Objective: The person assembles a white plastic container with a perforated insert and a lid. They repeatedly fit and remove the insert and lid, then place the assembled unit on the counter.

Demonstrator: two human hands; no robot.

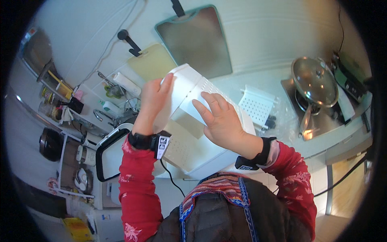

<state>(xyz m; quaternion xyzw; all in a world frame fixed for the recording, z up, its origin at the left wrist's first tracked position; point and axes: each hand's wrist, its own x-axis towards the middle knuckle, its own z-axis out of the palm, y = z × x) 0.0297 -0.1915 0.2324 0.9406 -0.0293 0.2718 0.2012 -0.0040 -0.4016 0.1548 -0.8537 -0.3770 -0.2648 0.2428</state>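
A large white plastic box [215, 163] with perforated panels stands tilted close in front of my body, its hollow inside partly showing. My left hand [155, 99] is closed on its upper left edge, the fingertips reaching over the rim. Across a white perforated panel [207, 86] at the box's far side lies my right hand [223, 123], its fingers spread and slightly bent. On the counter to the right rests a separate white perforated piece [256, 105] on clear plastic wrapping. To the left of the box leans a white panel with a black rim [111, 155].
At the right, a lidded pan [314, 82] sits on a cooktop, its handle pointing toward me. Two cutting boards, one dark [197, 42] and one yellow [151, 62], stand against the wall. A faucet [104, 115] and bottles are at the left, beside a shelf rack.
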